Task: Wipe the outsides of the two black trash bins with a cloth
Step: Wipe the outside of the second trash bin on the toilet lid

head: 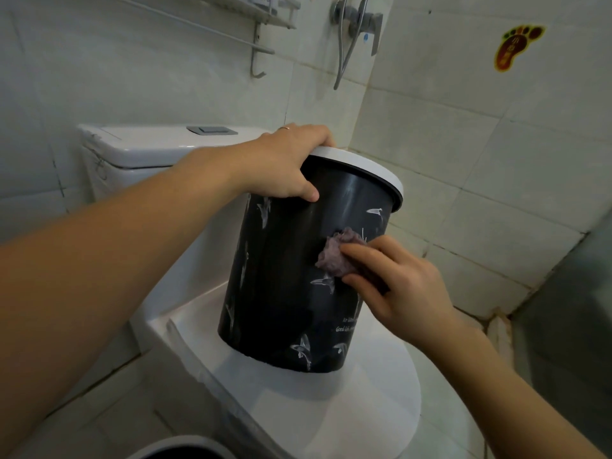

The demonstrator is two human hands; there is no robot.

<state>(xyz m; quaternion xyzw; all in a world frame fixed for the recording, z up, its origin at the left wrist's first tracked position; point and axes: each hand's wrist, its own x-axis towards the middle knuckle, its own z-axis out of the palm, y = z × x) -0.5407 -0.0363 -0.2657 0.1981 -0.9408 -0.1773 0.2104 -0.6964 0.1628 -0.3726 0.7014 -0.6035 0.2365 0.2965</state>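
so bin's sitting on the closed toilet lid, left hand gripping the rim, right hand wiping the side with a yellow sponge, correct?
Not quite: the head view shows the right hand pressing a crumpled purplish cloth, not a yellow sponge, on the bin. The rest holds: bin on the closed toilet lid, left hand gripping the rim.

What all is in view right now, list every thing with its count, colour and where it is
Trash bin: one, black with white bird prints and a white rim, standing tilted on the toilet lid.
Second bin: one, white rim over a dark inside, at the bottom edge.
Cloth: one, greyish purple, pressed on the bin's side.
Toilet: one, white, lid closed, cistern behind.
Flush button: one, grey, on the cistern top.
Wall rack: one, metal, top left.
Shower valve: one, metal, with hose, top centre.
Footprint sticker: one, yellow and brown, right wall.
Left hand: grips the bin's rim.
Right hand: holds the cloth.
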